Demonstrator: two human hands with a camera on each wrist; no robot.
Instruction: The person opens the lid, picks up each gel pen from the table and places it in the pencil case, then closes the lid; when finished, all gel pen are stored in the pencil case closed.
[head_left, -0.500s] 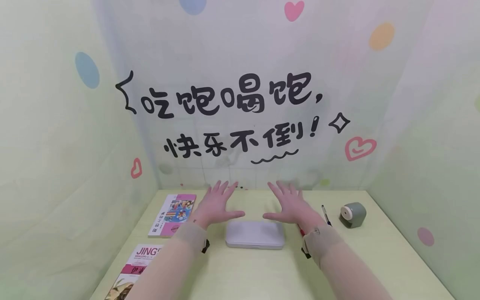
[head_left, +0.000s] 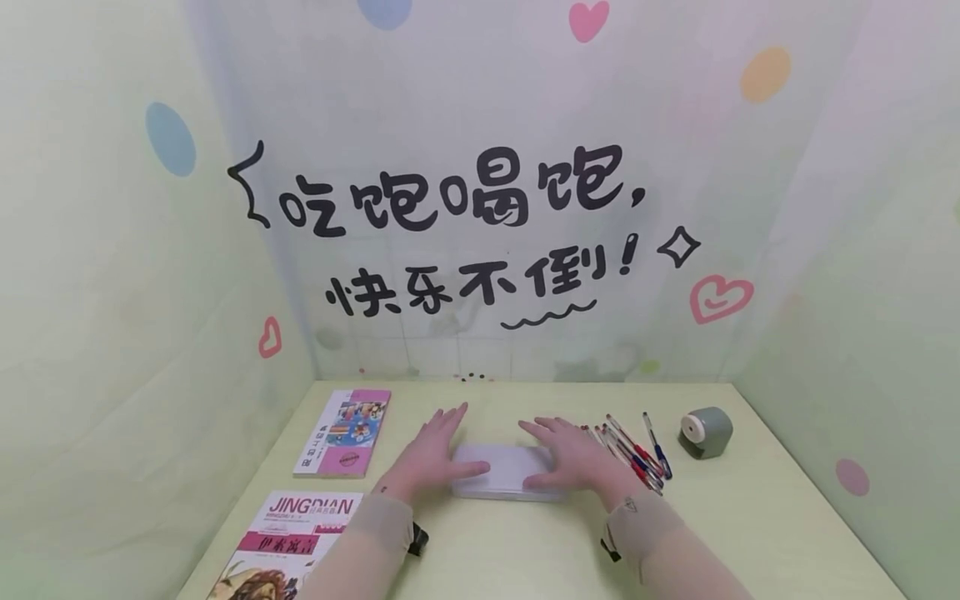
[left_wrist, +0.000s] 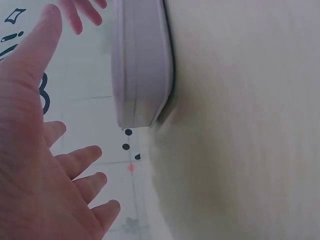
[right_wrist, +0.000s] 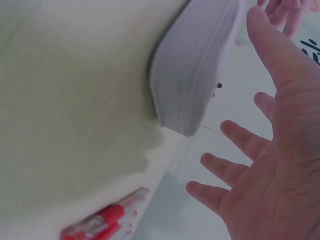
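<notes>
A pale lavender case (head_left: 510, 473), shaped like a closed pencil box, lies flat on the table in the head view. My left hand (head_left: 429, 458) is at its left end, fingers spread and straight. Across from it, my right hand (head_left: 576, 457) hovers around the right end in the same way. Both wrist views show a gap between the case's side (left_wrist: 142, 70) and the palms, so neither hand grips it. Each thumb passes over the top of the case in the head view.
Several red and blue pens (head_left: 637, 457) lie right of the right hand. Beyond them stands a grey-green pencil sharpener (head_left: 705, 432). Two booklets are at the left: a pink-edged one (head_left: 345, 433) behind and a magazine-like one (head_left: 292, 542) in front. Patterned walls enclose the table (head_left: 510, 550).
Both hands have come down and nearer to me, from behind and above the case to its two ends. The pens, mostly covered before by the right hand, now show.
</notes>
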